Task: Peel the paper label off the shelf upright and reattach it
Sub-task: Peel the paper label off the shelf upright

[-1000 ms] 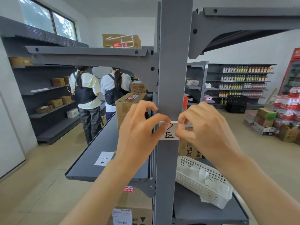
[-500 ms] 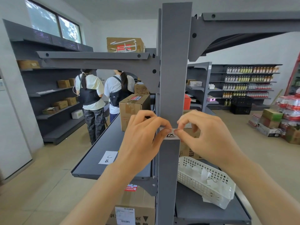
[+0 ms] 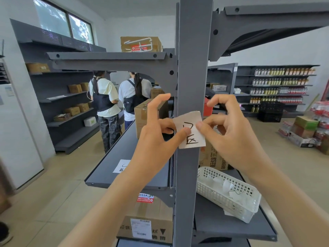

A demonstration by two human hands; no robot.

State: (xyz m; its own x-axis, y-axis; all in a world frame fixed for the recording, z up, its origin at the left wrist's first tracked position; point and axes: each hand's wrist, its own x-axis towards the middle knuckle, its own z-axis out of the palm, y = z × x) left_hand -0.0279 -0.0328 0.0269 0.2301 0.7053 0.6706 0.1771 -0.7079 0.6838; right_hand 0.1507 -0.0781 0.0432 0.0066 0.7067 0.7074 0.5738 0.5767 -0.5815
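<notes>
Now left hand (image 3: 156,138), right hand (image 3: 229,132) pinching paper label (image 3: 191,130), black handwritten marks, against shelf upright (image 3: 193,68).

Handwritten "区" on paper label (image 3: 191,131)

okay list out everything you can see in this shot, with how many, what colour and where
paper label: one, white with black marks, in front of the upright
shelf upright: one, grey, centre
basket: one, white, lower right shelf
second label: one, white, left shelf
cardboard boxes: several, brown, on shelves
bottles: many, far right shelves
people: two, backs turned, left aisle
left hand: fingers pinching the label
right hand: fingers pinching the label
</notes>
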